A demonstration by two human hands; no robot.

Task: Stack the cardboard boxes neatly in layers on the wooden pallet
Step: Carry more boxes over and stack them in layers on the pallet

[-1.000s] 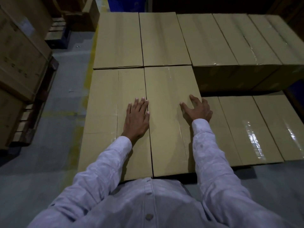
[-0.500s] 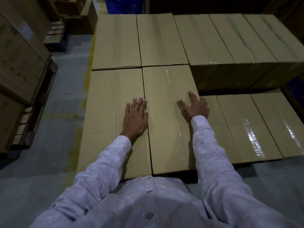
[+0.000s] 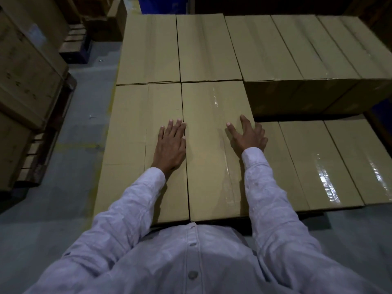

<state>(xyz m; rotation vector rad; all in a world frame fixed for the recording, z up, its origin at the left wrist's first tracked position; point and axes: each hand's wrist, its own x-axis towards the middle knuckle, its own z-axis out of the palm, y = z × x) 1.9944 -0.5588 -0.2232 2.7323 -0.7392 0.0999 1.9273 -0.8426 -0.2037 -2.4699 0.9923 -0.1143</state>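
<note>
Plain brown cardboard boxes stand in layers in front of me; the wooden pallet under them is hidden. The near top-layer box [image 3: 214,158] lies right before my chest, tight against its left neighbour [image 3: 135,145]. My left hand [image 3: 170,145] rests flat on the left neighbour, fingers straight along the seam between the two. My right hand [image 3: 247,136] lies on the right edge of the near box, thumb on top and fingers over the side. Two more top-layer boxes [image 3: 178,47] sit behind, and lower boxes [image 3: 318,162] lie to the right.
A row of taller boxes [image 3: 297,52] fills the back right. Stacked cartons on another pallet [image 3: 27,77] stand at the left across a strip of grey floor [image 3: 70,128]. Loose wooden pallets [image 3: 74,39] lie at the back left.
Both hands have slid a little forward along the box tops; the near box sits slightly closer to the back boxes.
</note>
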